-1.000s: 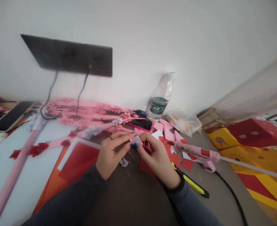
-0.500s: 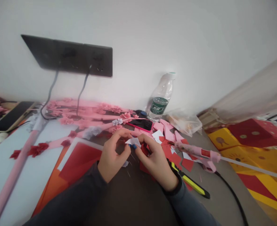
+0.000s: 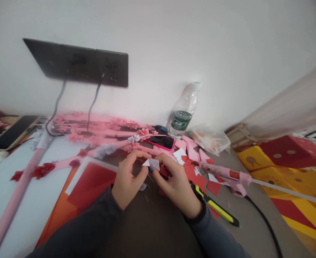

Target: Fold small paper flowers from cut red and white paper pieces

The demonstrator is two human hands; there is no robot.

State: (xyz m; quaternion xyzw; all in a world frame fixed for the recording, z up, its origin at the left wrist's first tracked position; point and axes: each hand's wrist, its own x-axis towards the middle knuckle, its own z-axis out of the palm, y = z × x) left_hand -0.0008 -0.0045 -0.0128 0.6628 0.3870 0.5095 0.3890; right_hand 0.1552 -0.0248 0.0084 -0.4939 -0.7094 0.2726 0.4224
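Between my two hands is a small folded piece of white paper, raised above the dark tabletop. My left hand is closed, thumb and forefinger pinching the paper's left corner. My right hand is closed too, its thumb with a blue nail pressed against the right part. Just right of my hands lie loose red, pink and white paper squares. Beyond my fingers is a phone in a pink case. A small white paper scrap rests on the table beside my left hand.
Right of my hands are a yellow-black utility knife and a pink glue gun with a black cord. A water bottle stands at the wall. Pink paper-flower branches and red paper sheets lie left. Yellow boxes sit right.
The folded white paper has changed shape between my fingers, now showing a squarer face on the right. My right thumb has shifted slightly; both hands stay in about the same place.
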